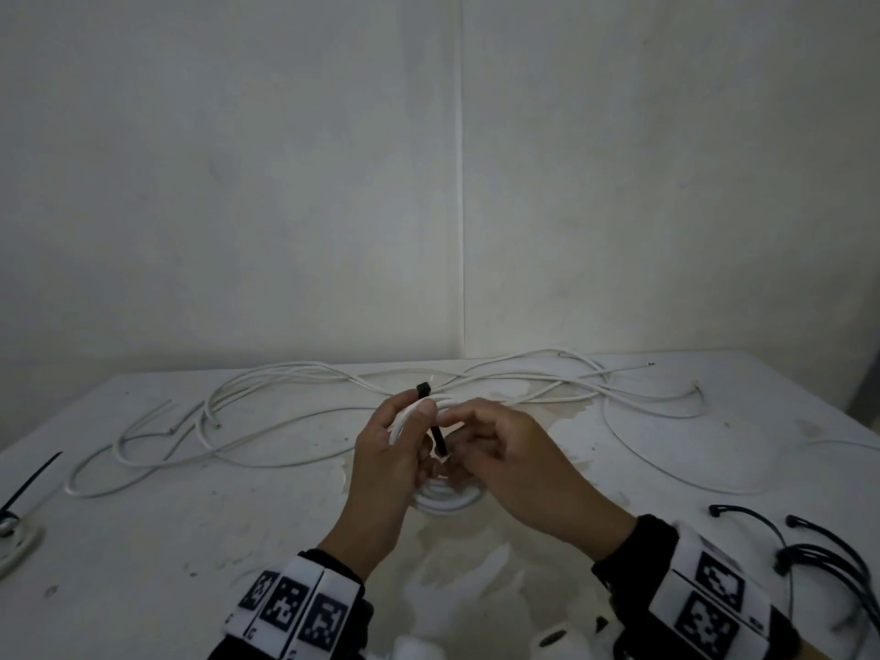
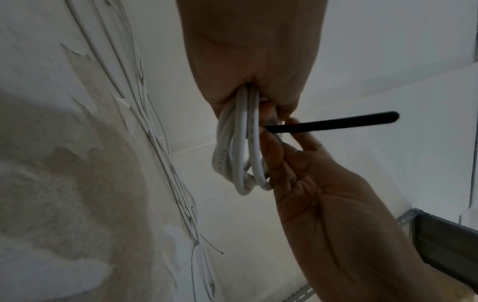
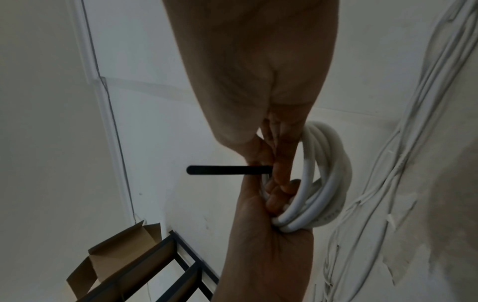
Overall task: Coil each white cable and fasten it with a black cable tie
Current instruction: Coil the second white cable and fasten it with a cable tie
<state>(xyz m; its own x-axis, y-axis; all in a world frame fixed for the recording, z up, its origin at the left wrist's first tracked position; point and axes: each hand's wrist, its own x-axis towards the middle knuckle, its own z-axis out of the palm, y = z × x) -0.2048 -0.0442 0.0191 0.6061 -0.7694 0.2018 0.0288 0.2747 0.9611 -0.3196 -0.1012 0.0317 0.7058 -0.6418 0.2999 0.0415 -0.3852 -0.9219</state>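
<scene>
The left hand [image 1: 388, 462] is gripping a coiled white cable [image 3: 327, 177] above the middle of the table [image 1: 190, 526], while the right hand [image 1: 512, 462], close against it, is pinching a black cable tie [image 1: 438, 438] at the coil. Loose white cables [image 1: 266, 393] are lying behind, and spare ties [image 1: 809, 550] are sitting at the right.

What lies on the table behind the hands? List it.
Loose white cables sprawl across the table. The left hand gripping the coil and the right hand pinching the black cable tie hide their middle.
</scene>
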